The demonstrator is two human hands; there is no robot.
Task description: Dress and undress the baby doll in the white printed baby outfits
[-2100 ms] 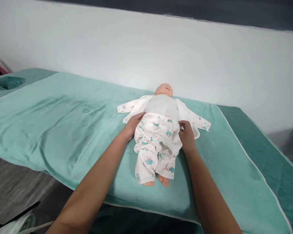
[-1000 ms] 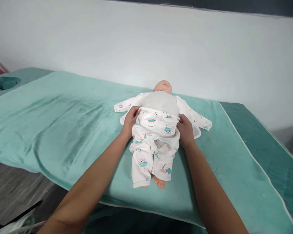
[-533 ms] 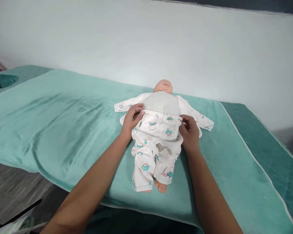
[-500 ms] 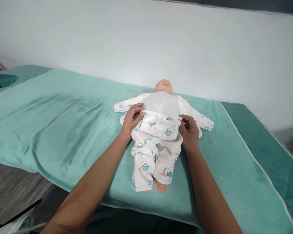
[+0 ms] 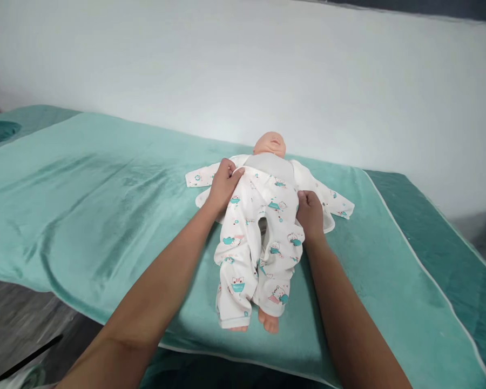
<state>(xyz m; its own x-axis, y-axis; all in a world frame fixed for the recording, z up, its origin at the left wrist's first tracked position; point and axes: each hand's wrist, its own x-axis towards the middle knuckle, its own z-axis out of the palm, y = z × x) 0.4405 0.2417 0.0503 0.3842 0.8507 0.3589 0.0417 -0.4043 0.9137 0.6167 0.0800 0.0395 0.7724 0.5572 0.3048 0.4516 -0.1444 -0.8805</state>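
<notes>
Soft white trousers with a teal-and-pink animal print (image 5: pixel 273 197) are seen at the centre of the bed surface, drawn over the legs of a baby doll with a pale grey torso (image 5: pixel 267 163). The gathered waistband is stretched across the torso, higher on the side of the left hand (image 5: pixel 228 185). The waistband's corner is pinched there between thumb and fingers; grip closed on cloth. At the opposite side, the waistband's edge is held in the curled, closed fingers of the right hand (image 5: pixel 309 207); the exact amount of fabric gripped is hidden by the hand. An opening is noted between the trouser legs. The legs are wrinkled, and the doll's feet (image 5: pixel 269 322) are partly exposed below the cuffs.

A white printed long-sleeved top (image 5: pixel 335 202) is spread open beneath the doll, sleeves extended to both sides. The doll is laid on its back, its head near the white wall (image 5: pixel 178 65). All is supported by a light teal plush cover (image 5: pixel 105 205) with pale piping, creased on the left. Darker green fabric (image 5: pixel 437 232) is seen beyond its right edge. At lower left, a grey wood-patterned floor (image 5: pixel 14 302) is partly visible.
</notes>
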